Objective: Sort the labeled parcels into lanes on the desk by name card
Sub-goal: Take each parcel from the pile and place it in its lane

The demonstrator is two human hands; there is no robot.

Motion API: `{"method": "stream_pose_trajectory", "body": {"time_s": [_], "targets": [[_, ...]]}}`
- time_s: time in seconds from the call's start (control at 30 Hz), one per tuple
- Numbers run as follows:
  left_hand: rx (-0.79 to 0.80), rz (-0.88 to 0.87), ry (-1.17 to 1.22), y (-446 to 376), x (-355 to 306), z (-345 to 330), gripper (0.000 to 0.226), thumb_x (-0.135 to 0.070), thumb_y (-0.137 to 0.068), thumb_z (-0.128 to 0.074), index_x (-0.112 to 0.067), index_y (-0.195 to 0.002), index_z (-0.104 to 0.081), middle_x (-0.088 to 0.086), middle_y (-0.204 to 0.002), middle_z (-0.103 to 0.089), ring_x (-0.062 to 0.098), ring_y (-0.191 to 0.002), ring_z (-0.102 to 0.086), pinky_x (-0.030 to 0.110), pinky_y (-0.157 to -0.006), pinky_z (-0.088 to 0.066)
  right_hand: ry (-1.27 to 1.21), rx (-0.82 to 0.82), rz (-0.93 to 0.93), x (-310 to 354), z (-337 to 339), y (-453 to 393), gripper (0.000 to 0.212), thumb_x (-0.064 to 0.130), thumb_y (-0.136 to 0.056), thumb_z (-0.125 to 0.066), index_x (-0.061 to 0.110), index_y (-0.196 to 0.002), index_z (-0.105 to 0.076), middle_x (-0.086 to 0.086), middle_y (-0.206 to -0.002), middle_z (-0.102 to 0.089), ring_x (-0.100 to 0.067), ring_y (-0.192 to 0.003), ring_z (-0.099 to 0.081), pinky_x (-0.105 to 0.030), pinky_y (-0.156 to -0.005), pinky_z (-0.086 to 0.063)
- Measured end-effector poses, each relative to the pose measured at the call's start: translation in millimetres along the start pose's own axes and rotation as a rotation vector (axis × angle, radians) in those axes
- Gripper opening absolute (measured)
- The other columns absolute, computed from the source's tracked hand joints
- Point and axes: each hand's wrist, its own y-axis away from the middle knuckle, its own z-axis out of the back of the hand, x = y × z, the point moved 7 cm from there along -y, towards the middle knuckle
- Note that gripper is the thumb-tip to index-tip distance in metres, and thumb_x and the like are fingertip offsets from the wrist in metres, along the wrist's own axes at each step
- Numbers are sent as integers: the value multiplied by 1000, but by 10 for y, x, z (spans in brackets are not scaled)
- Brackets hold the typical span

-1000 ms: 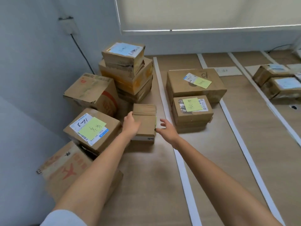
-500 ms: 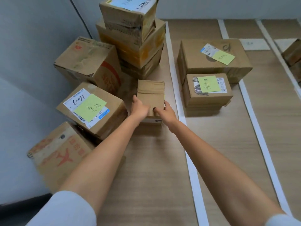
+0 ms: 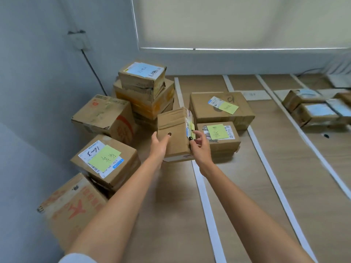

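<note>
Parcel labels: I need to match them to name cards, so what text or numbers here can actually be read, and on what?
"16~3": white label of the near-left box.
"530": blue strip, same label.
"6" or "9": pen mark on the large box.
Handwriting on the yellow notes and the held parcel label: unreadable.

The desk (image 3: 171, 215) is split into lanes by tape strips (image 3: 204, 196). Between the left hand (image 3: 158, 144) and right hand (image 3: 200, 147), a small parcel (image 3: 173, 130) is tilted over the leftmost strip. Left of it, against the wall, parcels pile up: a stack (image 3: 146, 95) at the back, a tilted box (image 3: 103, 115) before it, a labelled box (image 3: 105, 160) nearer, then a big box (image 3: 70, 207) nearest. Right of the strip, a short parcel (image 3: 218, 137) sits before a wide one (image 3: 222, 107). More parcels (image 3: 313, 109) lie far right.
</note>
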Motion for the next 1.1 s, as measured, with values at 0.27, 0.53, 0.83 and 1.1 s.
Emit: {"method": "stream_pose_trajectory", "body": {"time_s": [0.27, 0.53, 0.83, 1.1], "targets": [[153, -58, 16, 329, -293, -155, 78, -50, -90, -50, -24, -151, -9, 5, -149, -34, 22, -124, -47, 32, -90, -48, -218, 91, -78, 287, 220, 257, 43, 24, -75, -78, 29, -113, -58, -8, -124, -61, -14, -96, -66, -27, -73, -58], [275, -82, 95, 614, -439, -349, 26, -38, -92, -54, -35, -116, -47, -16, -95, -63, 5, -83, -62, 13, -54, -48, -210, 206, 83, 525, 166, 467, 57, 21, -83, -70, 41, -128, -41, 12, -117, -59, -8, -107, -57, -14, -64, -52], [278, -24, 116, 602, -385, -389, 25, -39, -90, -55, -35, -114, -50, -7, -98, -67, 15, -84, -65, 29, -62, -52, -85, 170, 67, 474, 261, 477, 34, 31, -85, -67, 38, -115, -52, 10, -110, -64, -7, -99, -62, -14, -64, -51], [309, -60, 103, 602, -564, -924, 33, -38, -90, -55, -30, -121, -49, -6, -92, -68, 9, -67, -66, 21, -46, -50, -102, 144, 107, 522, 774, 336, 42, 30, -82, -70, 35, -118, -49, 16, -109, -63, -3, -98, -63, -14, -66, -52]]}}
